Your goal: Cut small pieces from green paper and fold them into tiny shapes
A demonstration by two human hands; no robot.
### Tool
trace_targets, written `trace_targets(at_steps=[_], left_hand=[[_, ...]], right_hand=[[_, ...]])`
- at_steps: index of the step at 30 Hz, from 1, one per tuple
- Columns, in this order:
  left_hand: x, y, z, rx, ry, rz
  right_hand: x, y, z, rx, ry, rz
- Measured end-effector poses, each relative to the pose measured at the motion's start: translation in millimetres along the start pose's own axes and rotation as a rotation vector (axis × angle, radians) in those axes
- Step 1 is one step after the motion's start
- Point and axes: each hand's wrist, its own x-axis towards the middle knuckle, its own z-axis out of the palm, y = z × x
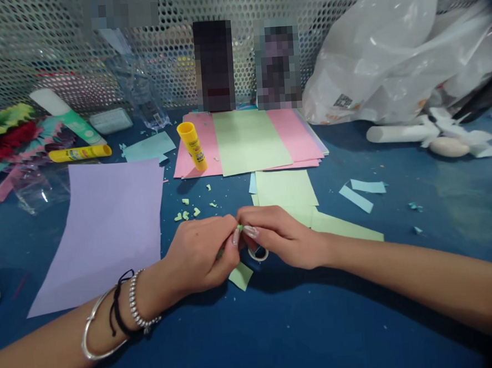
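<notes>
My left hand [208,250] and my right hand [280,234] meet at the middle of the view, fingertips pinched together on a tiny green paper piece [240,227]. Most of that piece is hidden by the fingers. A white ring-shaped object [258,254], partly covered, shows just under my right hand; whether that hand touches it I cannot tell. Below the fingertips lies a small green paper square [240,276]. Little green cut pieces [185,215] are scattered beyond my left hand. Light green sheets [286,188] lie behind my right hand.
A purple sheet [115,231] lies at left. Behind are stacked pink sheets [199,134], an upright yellow glue stick [192,147] and another lying down [80,154]. Blue strips [368,186], a white plastic bag [372,59] and white wrapped items [447,138] are at right.
</notes>
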Motion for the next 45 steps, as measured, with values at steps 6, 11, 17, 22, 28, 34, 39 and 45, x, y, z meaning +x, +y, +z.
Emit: trace_targets(at_steps=[6,11,17,22,28,34,39,45], left_hand=[[-1.2,2.2,-1.5,-0.042,0.006,0.014],[0.0,3.0,-0.8,-0.03,0.034,0.017],[0.8,2.7,-0.6,-0.03,0.056,0.044],[1.7,2.7,-2.2,0.031,0.026,0.071],[0.8,0.6,0.8,-0.001,0.028,0.006],[-1.5,0.9,2.9,-0.024,0.192,-0.012],[1.7,2.3,1.6,-0.006,0.071,0.018],[2.0,-0.7,0.9,-0.113,0.015,0.077]], right_hand=[[-0.5,-0.5,0.9,-0.024,0.046,0.049],[-1.9,-1.5,1.5,0.034,0.07,0.069],[-2.2,-0.2,2.1,0.031,0.047,0.069],[-2.8,2.1,2.2,0.019,0.059,0.073],[-4.1,1.6,1.8,0.061,0.11,0.047],[-4.2,-1.8,2.7,-0.014,0.192,0.019],[-4.2,-3.4,3.3,-0.077,0.168,-0.047],[-4.5,-2.9,3.3,-0.102,0.111,-0.13]])
